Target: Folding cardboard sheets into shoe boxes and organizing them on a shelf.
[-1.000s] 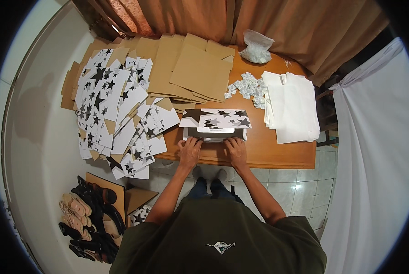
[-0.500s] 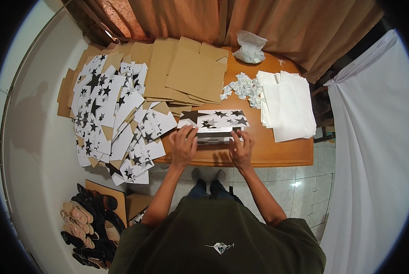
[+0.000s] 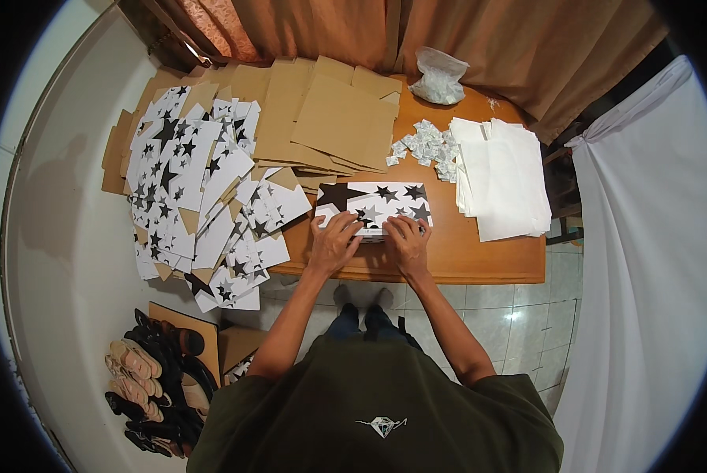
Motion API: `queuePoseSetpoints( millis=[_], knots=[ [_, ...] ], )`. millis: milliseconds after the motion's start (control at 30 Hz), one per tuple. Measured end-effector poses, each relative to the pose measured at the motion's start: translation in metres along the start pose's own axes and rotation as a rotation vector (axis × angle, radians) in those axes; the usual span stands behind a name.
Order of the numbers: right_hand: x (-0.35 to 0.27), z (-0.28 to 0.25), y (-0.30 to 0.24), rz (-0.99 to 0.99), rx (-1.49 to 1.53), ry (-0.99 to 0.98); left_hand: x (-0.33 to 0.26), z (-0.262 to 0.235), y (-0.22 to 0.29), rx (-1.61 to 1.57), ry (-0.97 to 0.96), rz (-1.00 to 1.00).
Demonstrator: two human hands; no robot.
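A white shoe box (image 3: pixel 381 197) printed with black and grey stars rests near the table's front edge, its lid lying flat over the top. Both hands are at its front. My left hand (image 3: pixel 336 243) has its bent fingers over the left half of the lid's front edge, the thumb toward the box's left side. Over the right half, my right hand (image 3: pixel 408 243) grips the same edge with fingers curled on the lid. Most of the box's front wall is hidden behind my hands.
Star-printed flat cardboard pieces (image 3: pixel 168 177) overlap at the left, beside plain brown cardboard sheets (image 3: pixel 341 122). Small white packets (image 3: pixel 428 143), a clear plastic bag (image 3: pixel 440 79) and white paper sheets (image 3: pixel 505 181) lie to the right on the wooden table (image 3: pixel 479 264). Shoes (image 3: pixel 152 378) sit on the floor.
The lid's front edge has come down over the dark front opening of the shoe box. Both hands have moved inward, from the front corners onto the lid's front edge.
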State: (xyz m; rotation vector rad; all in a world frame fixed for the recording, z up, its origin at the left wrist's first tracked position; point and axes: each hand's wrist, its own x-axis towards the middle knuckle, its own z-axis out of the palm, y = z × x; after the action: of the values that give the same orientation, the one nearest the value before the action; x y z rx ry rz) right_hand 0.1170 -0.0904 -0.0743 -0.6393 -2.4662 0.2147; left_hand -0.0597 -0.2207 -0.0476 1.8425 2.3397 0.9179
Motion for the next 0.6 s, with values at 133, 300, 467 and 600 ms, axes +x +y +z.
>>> queuePoseSetpoints(
  millis=[133, 300, 467, 600],
  knots=[
    [0.001, -0.001, -0.004, -0.009, 0.056, 0.023, -0.006, 0.013, -0.011, 0.010, 0.007, 0.021],
    [0.001, 0.002, 0.002, -0.017, 0.068, 0.008, -0.003, 0.017, -0.007, 0.017, -0.002, 0.015],
    [0.000, 0.009, 0.006, -0.009, 0.110, -0.015, -0.001, 0.015, -0.003, -0.001, -0.015, 0.009],
    [0.002, 0.011, 0.003, 0.002, 0.132, 0.024, 0.000, 0.017, -0.008, 0.018, 0.000, 0.036]
  ],
)
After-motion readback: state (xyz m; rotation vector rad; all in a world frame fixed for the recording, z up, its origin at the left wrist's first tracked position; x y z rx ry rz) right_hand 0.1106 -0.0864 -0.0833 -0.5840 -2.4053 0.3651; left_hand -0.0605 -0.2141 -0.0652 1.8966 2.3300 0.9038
